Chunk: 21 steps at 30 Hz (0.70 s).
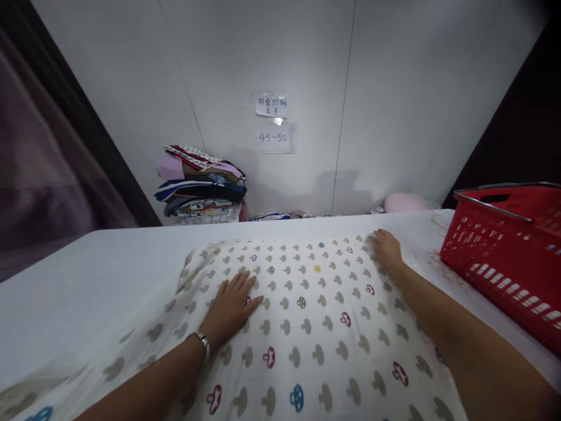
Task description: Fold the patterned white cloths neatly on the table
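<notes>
A white cloth (pixel 307 339) printed with grey and coloured mushrooms lies spread over the white table, its near part running out of view at the bottom. My left hand (pixel 232 301), with a silver bracelet at the wrist, rests palm down on the cloth left of its middle, fingers spread. At the cloth's far right corner is my right hand (pixel 386 248), its fingers bent together on the edge; the thumb is hidden. On the left side the cloth has loose folds and trails toward the near left.
A red plastic basket (pixel 495 257) with a metal handle stands on the right of the table (pixel 87 275). Behind the far edge are a stack of folded fabrics (pixel 201 187) and a pink item (pixel 407 202). Paper signs (pixel 276 137) hang on the wall. A dark curtain (pixel 48 146) borders the left.
</notes>
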Motion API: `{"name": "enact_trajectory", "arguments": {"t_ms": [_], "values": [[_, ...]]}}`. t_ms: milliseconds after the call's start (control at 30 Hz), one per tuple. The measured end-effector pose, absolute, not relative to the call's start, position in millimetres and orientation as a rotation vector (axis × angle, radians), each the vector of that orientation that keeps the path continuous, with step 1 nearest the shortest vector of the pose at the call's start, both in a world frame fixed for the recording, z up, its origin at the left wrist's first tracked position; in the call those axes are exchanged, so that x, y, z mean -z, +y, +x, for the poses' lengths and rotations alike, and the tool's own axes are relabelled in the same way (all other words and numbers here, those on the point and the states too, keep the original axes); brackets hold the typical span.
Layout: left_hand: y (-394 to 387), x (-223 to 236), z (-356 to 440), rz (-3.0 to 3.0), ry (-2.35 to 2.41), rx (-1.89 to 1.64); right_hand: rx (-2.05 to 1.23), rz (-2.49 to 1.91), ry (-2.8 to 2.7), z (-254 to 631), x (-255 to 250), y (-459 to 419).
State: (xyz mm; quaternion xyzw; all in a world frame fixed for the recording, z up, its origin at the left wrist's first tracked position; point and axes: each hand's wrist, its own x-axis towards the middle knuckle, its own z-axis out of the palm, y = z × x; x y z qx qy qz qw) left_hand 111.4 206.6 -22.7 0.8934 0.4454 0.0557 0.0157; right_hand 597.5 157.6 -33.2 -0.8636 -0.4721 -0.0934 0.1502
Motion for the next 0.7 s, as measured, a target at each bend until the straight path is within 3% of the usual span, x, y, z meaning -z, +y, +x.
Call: {"name": "enact_trajectory", "arguments": {"t_ms": [200,367,567,700], "values": [[206,22,113,2.776,1.392,-0.198,-0.115,-2.578,-1.662,583,29,142],[205,20,113,2.737,1.420,-0.134,-0.097,-2.556,-1.692,541,21,111],[203,8,121,2.654,1.491,-0.006,-0.200,-2.429,-1.773,496,22,-7],[158,-10,131,2.610,1.494,-0.004,-0.262,-2.504,-1.679,505,23,-101]]}}
